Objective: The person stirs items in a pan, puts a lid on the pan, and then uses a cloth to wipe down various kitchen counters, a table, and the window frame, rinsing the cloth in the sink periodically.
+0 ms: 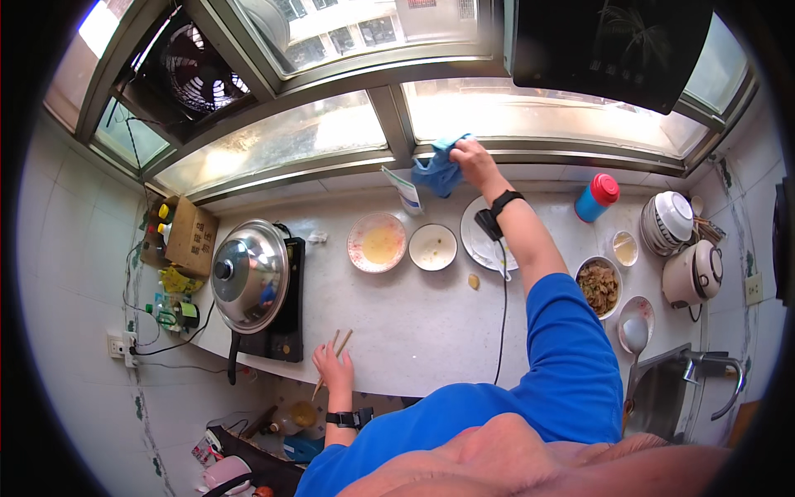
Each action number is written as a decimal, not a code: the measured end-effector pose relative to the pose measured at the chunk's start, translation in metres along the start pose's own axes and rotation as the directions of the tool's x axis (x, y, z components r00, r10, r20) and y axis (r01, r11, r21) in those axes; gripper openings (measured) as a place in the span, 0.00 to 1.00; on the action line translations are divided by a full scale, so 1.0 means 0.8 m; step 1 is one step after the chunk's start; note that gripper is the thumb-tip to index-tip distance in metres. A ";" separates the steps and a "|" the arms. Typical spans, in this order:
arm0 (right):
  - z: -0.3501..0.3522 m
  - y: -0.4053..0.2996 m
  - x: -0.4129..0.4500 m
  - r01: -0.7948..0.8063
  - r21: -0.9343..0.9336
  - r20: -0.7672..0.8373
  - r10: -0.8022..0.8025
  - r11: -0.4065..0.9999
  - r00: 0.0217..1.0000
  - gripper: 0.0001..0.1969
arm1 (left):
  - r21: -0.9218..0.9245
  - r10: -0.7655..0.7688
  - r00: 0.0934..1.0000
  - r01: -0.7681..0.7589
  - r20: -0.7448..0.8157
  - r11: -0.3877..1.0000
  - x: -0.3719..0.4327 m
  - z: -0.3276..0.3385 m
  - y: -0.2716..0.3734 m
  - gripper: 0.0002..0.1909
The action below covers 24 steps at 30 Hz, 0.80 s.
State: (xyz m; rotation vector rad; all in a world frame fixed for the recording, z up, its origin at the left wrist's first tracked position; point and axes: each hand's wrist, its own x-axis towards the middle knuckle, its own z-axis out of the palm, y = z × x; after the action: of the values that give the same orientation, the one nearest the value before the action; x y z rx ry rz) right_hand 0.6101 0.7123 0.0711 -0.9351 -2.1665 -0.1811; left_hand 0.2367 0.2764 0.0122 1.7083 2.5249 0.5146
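Observation:
My left hand (336, 368) is at the counter's front edge, holding a pair of wooden chopsticks (343, 343). Stretched out toward the window, my right hand (477, 163) grips a crumpled blue cloth (440, 173), which hangs down against the sill. Just left of the cloth stands a white packet (404, 191). Below it are a bowl with yellowish liquid (379, 244) and a smaller white bowl (433, 247) with bits of residue. My right forearm partly covers a white plate (475, 233) with a spoon on it. A small brownish piece of food (474, 281) lies near that plate.
A lidded pan (251, 273) sits on a black induction cooker (292, 310), its handle past the counter edge. Rightward are a red-and-blue flask (597, 197), a bowl of sliced food (598, 286), stacked bowls (666, 223), a rice cooker (692, 273) and a sink (658, 391).

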 end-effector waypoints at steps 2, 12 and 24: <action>-0.052 0.033 -0.030 -0.061 0.000 -0.091 0.061 0.998 0.994 0.07 | -0.037 0.021 0.999 -0.022 -0.028 0.999 0.012 0.004 0.009 0.22; -0.191 0.112 -0.093 -0.719 0.076 -0.115 0.723 0.691 0.682 0.06 | -0.349 0.200 0.977 -0.214 -0.077 0.912 0.042 -0.007 0.089 0.19; -0.201 -0.389 -0.079 -0.681 0.721 0.693 0.141 -0.127 0.707 0.18 | -0.828 0.580 0.712 0.550 0.396 -0.111 0.028 -0.099 0.161 0.29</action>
State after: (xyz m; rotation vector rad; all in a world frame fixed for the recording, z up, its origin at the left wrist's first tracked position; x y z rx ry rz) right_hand 0.5232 0.3881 0.1892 -0.6922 -1.4002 1.8873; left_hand 0.3253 0.3203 0.1288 0.7887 0.6747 1.0790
